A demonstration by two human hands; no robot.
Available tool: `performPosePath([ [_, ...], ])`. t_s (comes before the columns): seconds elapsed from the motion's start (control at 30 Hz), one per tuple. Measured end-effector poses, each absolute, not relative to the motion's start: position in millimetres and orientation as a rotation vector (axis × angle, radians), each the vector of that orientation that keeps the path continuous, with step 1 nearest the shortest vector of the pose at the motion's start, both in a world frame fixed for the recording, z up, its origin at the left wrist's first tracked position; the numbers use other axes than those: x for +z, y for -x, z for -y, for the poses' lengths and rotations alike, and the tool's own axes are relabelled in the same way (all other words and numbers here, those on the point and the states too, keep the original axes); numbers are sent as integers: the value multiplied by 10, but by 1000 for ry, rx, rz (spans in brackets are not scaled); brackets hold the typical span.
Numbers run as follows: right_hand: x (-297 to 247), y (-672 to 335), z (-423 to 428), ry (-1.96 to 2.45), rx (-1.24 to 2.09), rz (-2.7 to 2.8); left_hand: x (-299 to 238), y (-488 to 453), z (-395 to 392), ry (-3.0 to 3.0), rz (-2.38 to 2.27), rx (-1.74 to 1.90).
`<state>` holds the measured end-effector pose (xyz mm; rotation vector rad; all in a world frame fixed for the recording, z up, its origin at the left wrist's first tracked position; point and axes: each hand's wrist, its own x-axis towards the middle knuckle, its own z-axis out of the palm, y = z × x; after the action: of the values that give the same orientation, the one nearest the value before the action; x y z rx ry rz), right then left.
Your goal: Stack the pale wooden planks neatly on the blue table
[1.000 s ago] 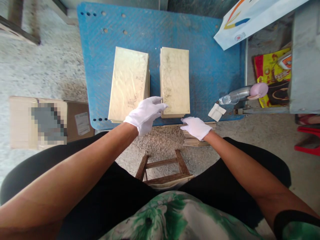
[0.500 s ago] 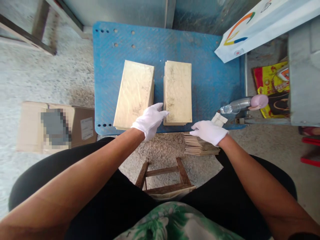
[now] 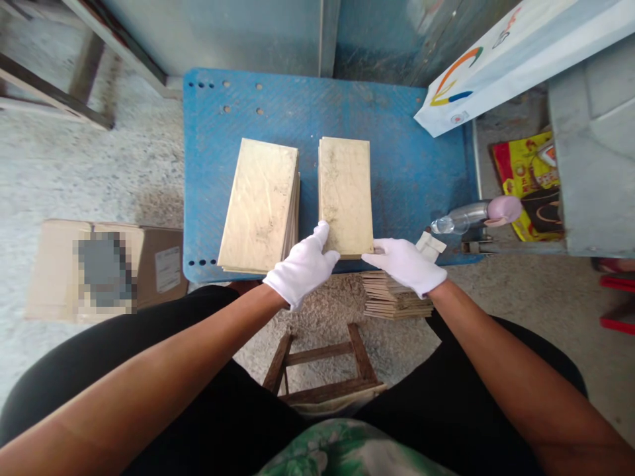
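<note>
Two stacks of cream marbled tiles lie side by side on a blue plastic pallet. My left hand, in a white glove, sits at the near left corner of the right stack, just beside the left stack. My right hand, also gloved, has its fingertips at the near right corner of that same stack. The tiles under the fingers are hidden. I cannot tell whether the hands grip the stack or only rest against it.
A low stack of tiles on edge stands on the floor below my right hand. A wooden stool stands between my knees. A water bottle, a folded white cloth, a white bag and a cardboard box surround the pallet.
My hands have closed in from both sides onto the near corners of the right stack. The stacks have not shifted on the pallet. The whole view has slid downward as my head tilted.
</note>
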<state>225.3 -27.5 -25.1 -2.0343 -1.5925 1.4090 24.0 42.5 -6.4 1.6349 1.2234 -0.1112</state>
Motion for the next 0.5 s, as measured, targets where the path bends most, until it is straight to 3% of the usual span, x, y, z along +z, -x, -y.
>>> performPosePath([
  [0.3, -210, -2186, 307, 2143, 1370, 1575, 24, -273, -302, -1575, -1268, -108],
  [0.5, -42, -2115, 473, 2210, 1520, 1660, 19, -150, -52, -1427, -1277, -87],
])
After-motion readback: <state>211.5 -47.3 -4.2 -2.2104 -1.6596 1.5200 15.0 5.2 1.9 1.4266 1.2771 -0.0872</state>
